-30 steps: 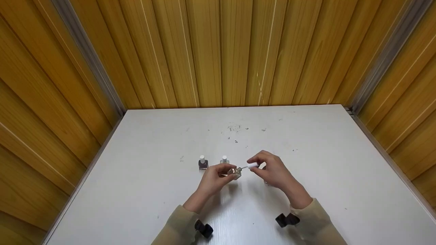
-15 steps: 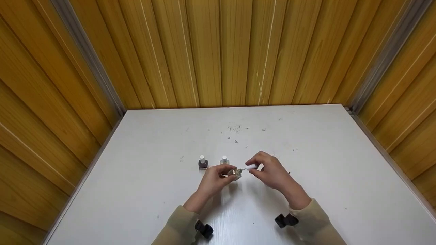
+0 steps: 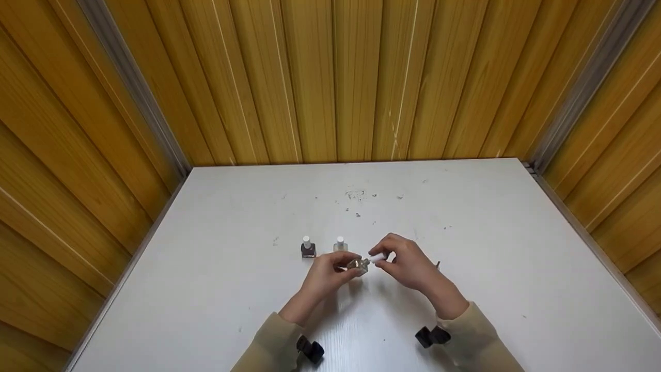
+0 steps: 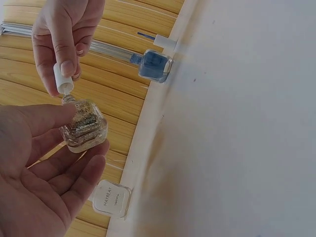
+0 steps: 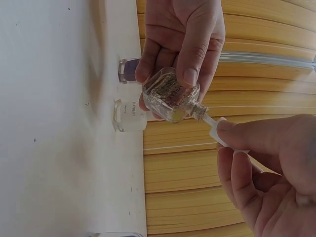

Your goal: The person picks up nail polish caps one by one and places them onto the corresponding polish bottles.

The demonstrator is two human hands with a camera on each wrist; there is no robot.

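My left hand [image 3: 326,276] grips a small square glass bottle of glittery nail polish [image 4: 86,126], tilted above the table with its neck toward the right hand. My right hand [image 3: 408,262] pinches the white nail polish cap [image 4: 62,79] between thumb and fingers. From that cap a brush stem [image 5: 209,120] runs into the bottle's neck; the cap and neck are a small gap apart. The left fingers hide part of the bottle.
Beyond the left hand stand a dark nail polish bottle [image 3: 308,249] and a whitish one [image 3: 340,245], both white-capped. In the left wrist view, an uncapped blue nail polish bottle [image 4: 154,65] stands beside a white cap [image 4: 165,42] with its brush pointing up.
My right hand has moved left and slightly down, bringing the cap closer to the bottle's neck. Less of the brush stem shows. The left hand has barely shifted.
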